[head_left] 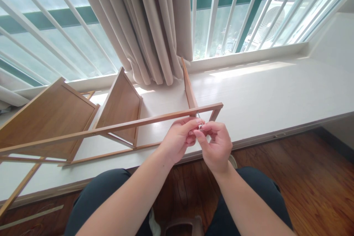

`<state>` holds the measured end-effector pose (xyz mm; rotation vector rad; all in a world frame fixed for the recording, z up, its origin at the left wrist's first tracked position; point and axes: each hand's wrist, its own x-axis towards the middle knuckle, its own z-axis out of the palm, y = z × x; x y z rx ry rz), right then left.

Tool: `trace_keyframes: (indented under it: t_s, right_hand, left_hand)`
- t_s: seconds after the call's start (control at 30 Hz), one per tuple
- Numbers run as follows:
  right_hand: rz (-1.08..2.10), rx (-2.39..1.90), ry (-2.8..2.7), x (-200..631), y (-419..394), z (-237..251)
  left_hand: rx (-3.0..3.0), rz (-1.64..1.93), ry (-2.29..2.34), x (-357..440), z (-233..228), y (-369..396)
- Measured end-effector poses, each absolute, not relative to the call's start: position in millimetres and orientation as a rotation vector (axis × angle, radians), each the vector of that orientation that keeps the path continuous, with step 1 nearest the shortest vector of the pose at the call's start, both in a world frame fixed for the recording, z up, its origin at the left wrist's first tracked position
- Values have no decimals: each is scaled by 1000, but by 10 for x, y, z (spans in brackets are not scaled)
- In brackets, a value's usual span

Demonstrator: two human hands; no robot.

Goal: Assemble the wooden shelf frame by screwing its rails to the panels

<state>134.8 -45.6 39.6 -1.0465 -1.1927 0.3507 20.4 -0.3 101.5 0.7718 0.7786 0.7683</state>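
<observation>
A slim metal hex key (199,115) runs from the wooden shelf frame's (155,120) front rail down to my fingers; its lower end is mostly covered. My left hand (181,134) is closed, thumb and fingertips pinched around the key close to the rail. Pressed up beside it, my right hand (217,142) pinches the key's lower end between thumb and forefinger. The brown wooden frame lies on its side, with a narrow end board (188,86) meeting the rail just above my hands. Further left stand two wider shelf boards (120,103).
The frame rests on a white window ledge (265,92) with its front edge near my knees. Beige curtains (149,25) hang behind, between barred windows. A small stool (184,225) is below me on the dark wood floor (262,166).
</observation>
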Motion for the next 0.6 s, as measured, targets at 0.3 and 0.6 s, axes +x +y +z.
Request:
trace_keyframes:
  t_s: [0.3,0.6]
  right_hand:
    - [281,-1049,-1247,1373,-445,423]
    - [179,-1017,-1386,1444,-411,478]
  left_hand:
    - [701,745,731,183,1043,-4]
    - [714,741,732,173,1038,1]
